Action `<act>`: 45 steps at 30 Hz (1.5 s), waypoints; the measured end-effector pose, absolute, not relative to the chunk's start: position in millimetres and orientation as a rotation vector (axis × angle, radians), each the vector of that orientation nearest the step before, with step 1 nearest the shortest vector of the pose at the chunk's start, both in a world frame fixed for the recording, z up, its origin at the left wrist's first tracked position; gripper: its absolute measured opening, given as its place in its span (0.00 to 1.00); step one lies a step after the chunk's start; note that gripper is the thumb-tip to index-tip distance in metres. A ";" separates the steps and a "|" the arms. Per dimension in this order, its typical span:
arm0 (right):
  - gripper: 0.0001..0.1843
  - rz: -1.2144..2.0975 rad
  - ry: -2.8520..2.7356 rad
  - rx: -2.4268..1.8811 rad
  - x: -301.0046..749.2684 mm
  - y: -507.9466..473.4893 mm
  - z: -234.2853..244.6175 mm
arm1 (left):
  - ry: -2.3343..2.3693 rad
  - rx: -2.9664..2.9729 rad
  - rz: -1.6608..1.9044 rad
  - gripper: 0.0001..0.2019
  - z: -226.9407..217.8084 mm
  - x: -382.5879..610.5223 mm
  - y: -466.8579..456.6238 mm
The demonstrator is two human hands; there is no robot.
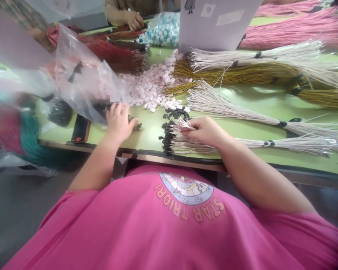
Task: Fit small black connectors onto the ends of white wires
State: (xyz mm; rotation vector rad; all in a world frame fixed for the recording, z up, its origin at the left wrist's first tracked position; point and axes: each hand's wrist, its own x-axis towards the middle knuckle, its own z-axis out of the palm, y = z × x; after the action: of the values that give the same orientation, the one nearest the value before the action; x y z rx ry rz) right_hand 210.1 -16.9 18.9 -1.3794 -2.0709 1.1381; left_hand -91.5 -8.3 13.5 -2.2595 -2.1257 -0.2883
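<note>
Some wires (183,124) sit pinched in the right hand (206,130) on my feed, near-right of the white pile (152,87); near-left of it, the left hand (118,123) lies loosely open, holding nothing I can see.

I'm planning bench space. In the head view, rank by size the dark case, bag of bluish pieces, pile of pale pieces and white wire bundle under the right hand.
1. White wire bundle, partly hidden
2. Pile of pale pieces
3. Bag of bluish pieces, farther off
4. Dark case
</note>
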 end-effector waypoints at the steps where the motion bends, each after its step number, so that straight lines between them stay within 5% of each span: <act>1: 0.14 1.147 -2.077 -1.391 209.6 -16.9 18.6 | -2.237 -2.135 -0.223 0.32 10.6 -104.4 -3.4; 7: 0.13 1.162 -2.098 -1.390 209.5 -16.1 16.3 | -2.529 -2.022 -0.070 0.38 -17.8 -134.1 11.8; 30: 0.07 1.168 -2.087 -1.357 207.0 -17.6 24.6 | -1.854 -2.565 -0.421 0.12 7.4 -57.6 12.7; 45: 0.09 1.255 -1.909 -1.347 206.5 -18.3 22.5 | -1.876 -2.506 -0.295 0.14 -8.9 -28.7 35.7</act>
State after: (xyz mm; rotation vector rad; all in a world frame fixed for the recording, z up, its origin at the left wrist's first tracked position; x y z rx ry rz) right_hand 206.5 -18.3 22.5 -1.3466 -1.9095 1.2548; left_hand -28.7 35.7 -8.9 -2.5063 -1.8757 -0.2953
